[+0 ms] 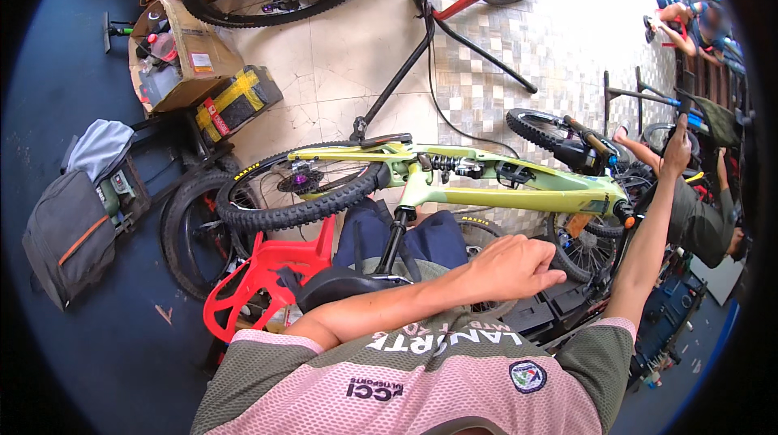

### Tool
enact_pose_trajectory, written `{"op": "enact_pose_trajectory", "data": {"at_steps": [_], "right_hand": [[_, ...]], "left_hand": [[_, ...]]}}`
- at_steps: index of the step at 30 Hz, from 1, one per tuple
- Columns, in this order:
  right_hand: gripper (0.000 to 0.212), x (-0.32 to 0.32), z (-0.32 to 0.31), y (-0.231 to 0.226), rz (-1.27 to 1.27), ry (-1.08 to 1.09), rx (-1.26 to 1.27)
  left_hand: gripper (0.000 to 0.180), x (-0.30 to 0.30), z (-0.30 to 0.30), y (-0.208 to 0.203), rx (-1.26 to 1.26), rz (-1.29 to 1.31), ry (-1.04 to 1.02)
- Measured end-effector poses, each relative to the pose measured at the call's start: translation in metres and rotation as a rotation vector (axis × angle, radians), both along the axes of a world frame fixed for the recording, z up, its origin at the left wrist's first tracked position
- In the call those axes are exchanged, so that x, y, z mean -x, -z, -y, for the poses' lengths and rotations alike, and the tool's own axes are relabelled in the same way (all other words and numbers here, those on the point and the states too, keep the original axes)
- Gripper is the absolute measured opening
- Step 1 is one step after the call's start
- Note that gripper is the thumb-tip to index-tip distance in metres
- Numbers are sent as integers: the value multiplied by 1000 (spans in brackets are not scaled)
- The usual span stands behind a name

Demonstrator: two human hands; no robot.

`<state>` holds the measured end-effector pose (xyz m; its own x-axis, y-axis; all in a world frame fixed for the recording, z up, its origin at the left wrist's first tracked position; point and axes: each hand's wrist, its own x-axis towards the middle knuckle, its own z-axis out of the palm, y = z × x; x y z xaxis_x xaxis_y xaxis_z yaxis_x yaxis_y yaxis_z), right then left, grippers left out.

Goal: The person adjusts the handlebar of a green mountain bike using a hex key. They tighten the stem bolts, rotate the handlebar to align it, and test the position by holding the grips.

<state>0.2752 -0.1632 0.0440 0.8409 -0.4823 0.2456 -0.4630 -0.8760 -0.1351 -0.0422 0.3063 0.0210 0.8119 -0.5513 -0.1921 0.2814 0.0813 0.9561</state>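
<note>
My left forearm crosses in front of my chest, and my left hand (519,266) is closed with its fingers curled under and thumb pointing right. Its palm is hidden, so what it holds, if anything, cannot be seen. The hand is below a yellow-green mountain bike frame (519,198), apart from it. That bike has a rear wheel (304,206) at left, a coil shock and a black saddle (344,285) close to my body. Stretched out to the far right, my right hand (679,147) is closed around a narrow dark thing (688,93) whose kind I cannot make out.
A red plastic chair (279,269) stands at lower left, beside loose tyres (186,232). Further left are a grey backpack (73,236) and an open cardboard box (190,58). Other bikes, a black-legged stand (405,70) and a crouching person (705,212) surround the frame.
</note>
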Motion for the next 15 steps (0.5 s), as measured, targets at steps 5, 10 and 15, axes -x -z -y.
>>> {"op": "enact_pose_trajectory", "data": {"at_steps": [5, 10, 15], "right_hand": [[106, -3, 1, 2, 24, -9, 8], [102, -5, 11, -3, 10, 49, -70], [99, 4, 11, 0, 49, 4, -30]], "left_hand": [[46, -7, 7, -13, -42, 13, -3], [45, -9, -8, -10, 48, -6, -21], [44, -3, -16, 9, 54, -32, -29]]}}
